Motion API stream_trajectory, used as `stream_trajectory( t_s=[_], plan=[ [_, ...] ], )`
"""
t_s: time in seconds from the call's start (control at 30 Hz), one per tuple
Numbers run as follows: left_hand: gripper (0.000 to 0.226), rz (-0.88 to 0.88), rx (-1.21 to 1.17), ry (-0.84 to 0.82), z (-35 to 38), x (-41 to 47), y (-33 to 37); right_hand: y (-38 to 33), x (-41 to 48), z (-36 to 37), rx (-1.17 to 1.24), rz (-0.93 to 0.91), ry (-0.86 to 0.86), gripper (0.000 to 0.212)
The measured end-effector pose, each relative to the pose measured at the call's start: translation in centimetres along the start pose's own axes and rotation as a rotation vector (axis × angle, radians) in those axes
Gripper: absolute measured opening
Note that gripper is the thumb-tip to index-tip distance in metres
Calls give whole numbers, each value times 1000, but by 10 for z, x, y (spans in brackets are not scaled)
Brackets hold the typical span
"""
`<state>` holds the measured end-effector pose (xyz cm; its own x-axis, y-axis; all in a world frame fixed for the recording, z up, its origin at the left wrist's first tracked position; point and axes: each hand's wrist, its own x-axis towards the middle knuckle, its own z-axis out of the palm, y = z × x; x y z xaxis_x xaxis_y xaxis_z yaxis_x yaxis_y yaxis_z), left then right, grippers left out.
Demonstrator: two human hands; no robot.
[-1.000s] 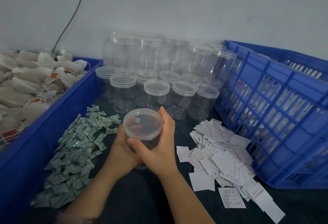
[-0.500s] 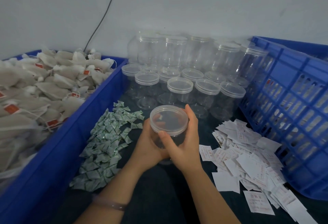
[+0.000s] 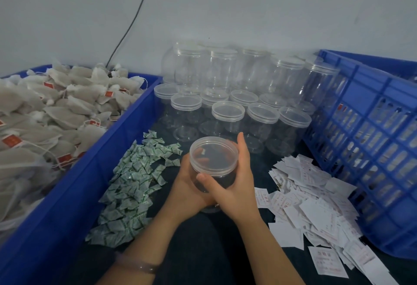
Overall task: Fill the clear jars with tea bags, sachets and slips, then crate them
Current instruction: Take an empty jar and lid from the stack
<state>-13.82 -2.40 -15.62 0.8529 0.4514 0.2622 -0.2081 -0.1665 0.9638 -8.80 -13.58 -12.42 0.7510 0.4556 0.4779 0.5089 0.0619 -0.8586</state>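
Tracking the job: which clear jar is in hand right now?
The lidded jar in front, apart from the jars stacked at the back: the left hand and right hand grip it, between the green sachets and white slips.

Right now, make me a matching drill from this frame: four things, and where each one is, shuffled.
Things:
1. tea bags
2. sachets
3. slips
4. nearest jar

Places:
A. gripped by left hand and right hand
B. loose pile right of both hands
C. in the bin
D. loose pile between bin and hands

Pairs: 1-C, 2-D, 3-B, 4-A
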Motion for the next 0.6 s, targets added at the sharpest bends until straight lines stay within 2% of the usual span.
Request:
stream_trajectory(
  t_s=[0.1,0.27,0.43,0.6],
  plan=[
    [87,7,2,9,1,0,0,-1,-1,2,-37,5,54,107],
    [90,-23,-57,-36,0,-2,1,-1,-3,2,30,-24,47,92],
    [88,-7,-33,-11,2,-2,5,0,-3,2,-17,-13,56,99],
    [88,-29,-49,-30,1,-3,4,1,-4,2,6,-32,53,92]
  ],
)
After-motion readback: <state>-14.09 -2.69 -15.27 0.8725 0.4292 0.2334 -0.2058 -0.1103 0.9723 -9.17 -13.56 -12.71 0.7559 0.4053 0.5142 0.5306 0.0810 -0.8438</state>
